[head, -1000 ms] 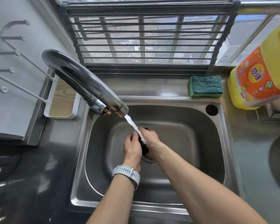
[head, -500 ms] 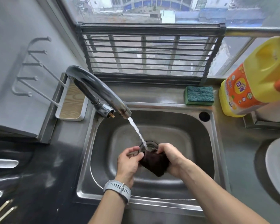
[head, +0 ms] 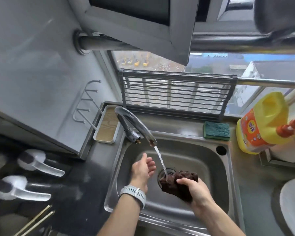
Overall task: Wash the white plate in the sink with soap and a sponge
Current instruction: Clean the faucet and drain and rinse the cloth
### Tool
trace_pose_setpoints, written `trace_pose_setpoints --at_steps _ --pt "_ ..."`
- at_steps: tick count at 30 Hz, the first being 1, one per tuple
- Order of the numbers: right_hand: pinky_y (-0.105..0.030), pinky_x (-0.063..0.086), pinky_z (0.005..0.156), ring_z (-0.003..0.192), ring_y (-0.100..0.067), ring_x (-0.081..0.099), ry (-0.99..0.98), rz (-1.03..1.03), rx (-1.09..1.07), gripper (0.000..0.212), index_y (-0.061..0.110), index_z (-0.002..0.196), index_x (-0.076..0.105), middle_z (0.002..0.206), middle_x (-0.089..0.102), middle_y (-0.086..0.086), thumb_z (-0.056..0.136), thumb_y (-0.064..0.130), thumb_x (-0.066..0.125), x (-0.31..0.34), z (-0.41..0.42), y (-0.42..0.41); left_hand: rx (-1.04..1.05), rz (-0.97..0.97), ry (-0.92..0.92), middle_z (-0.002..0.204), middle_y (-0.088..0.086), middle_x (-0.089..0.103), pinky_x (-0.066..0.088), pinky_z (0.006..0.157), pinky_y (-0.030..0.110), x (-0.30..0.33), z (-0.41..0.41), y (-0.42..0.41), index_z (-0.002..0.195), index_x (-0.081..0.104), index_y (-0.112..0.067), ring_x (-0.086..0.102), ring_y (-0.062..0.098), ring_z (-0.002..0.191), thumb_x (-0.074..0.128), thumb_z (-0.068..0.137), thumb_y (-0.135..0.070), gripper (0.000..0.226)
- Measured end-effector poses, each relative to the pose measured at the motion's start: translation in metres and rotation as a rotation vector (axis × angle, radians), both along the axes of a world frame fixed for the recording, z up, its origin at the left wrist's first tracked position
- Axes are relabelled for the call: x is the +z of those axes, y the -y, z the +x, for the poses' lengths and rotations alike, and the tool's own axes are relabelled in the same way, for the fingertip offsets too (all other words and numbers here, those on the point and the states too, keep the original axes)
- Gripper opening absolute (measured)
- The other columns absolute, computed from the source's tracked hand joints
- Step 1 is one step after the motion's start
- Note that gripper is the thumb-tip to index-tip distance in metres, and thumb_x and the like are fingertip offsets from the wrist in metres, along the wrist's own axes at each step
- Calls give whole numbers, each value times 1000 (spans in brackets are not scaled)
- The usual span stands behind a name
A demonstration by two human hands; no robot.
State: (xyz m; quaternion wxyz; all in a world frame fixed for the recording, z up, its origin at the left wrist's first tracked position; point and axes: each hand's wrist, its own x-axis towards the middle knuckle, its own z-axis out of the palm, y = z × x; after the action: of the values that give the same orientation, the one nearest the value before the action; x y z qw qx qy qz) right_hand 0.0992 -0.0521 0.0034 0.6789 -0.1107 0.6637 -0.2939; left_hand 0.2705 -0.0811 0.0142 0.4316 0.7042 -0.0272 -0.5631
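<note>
My right hand grips a dark brown sponge over the drain of the steel sink. Water runs from the curved tap onto the sponge's left end. My left hand, with a white watch on its wrist, hangs free to the left of the stream, fingers relaxed and holding nothing. The white plate lies on the counter at the right edge, partly cut off. A yellow soap bottle with an orange label stands at the sink's back right corner.
A green sponge lies on the ledge behind the sink. A white tray with a wooden base sits left of the tap. A grey rack stands against the window. White-handled utensils lie on the dark counter at the left.
My left hand has let go of the brown sponge and moved left and up. My right hand now holds the sponge alone, shifted right. The camera has tilted upward.
</note>
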Motion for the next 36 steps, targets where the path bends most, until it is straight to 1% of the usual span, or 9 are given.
trace_pose_setpoints --at_steps 5,9,13,16,21,25,29,32,36 --pt "-60 55 89 97 -39 72 15 -37 6 38 11 109 67 99 76 -20 73 1 75 6 -7 5 228 -18 -160 98 15 68 53 67 33 -5 24 52 119 59 1 67 24 79 52 103 -32 36" --pt "-69 49 93 98 -41 72 18 -26 10 37 11 106 69 96 77 -20 72 1 76 2 -13 6 307 -62 -192 59 4 63 49 53 25 -8 30 67 92 59 -3 59 10 44 53 103 -17 18" --pt "-68 50 92 97 -39 72 53 -46 21 41 14 111 67 98 77 -17 73 3 78 3 -14 6 313 -96 -212 85 16 64 58 67 31 -16 39 71 91 60 1 65 25 76 55 101 -6 13" --pt "-63 55 87 98 -37 72 78 -79 20 45 16 113 64 103 76 -17 72 3 79 4 -17 9 303 -120 -200 94 20 64 60 62 30 -21 41 70 97 61 3 65 26 80 56 100 -5 10" --pt "-50 61 76 98 -34 73 92 -124 62 50 17 113 65 104 76 -14 69 2 82 5 -19 15 285 -140 -161 109 28 62 58 70 32 -21 38 66 101 62 4 63 34 100 58 99 -4 9" --pt "-55 60 81 98 -33 73 74 -127 91 50 18 111 66 104 76 -13 67 3 84 3 -20 16 297 -145 -142 111 30 63 58 76 36 -23 34 67 111 60 8 64 36 101 57 99 -3 17" --pt "-45 62 71 94 -30 74 79 -142 84 49 14 114 65 104 76 -13 70 0 81 7 -20 17 304 -151 -146 117 33 65 56 87 40 -26 34 68 123 58 14 65 37 102 57 100 -4 29" --pt "-38 60 63 88 -27 75 116 -161 77 51 13 114 64 103 76 -14 69 1 84 8 -16 17 310 -148 -127 121 33 66 60 79 37 -28 34 67 123 60 13 68 36 101 58 99 -5 30" --pt "-46 62 74 93 -29 76 112 -163 102 67 14 117 63 107 76 -13 57 10 93 1 -6 17 346 -138 -142 122 33 66 61 72 33 -27 34 69 121 59 13 69 38 106 56 100 -5 28"
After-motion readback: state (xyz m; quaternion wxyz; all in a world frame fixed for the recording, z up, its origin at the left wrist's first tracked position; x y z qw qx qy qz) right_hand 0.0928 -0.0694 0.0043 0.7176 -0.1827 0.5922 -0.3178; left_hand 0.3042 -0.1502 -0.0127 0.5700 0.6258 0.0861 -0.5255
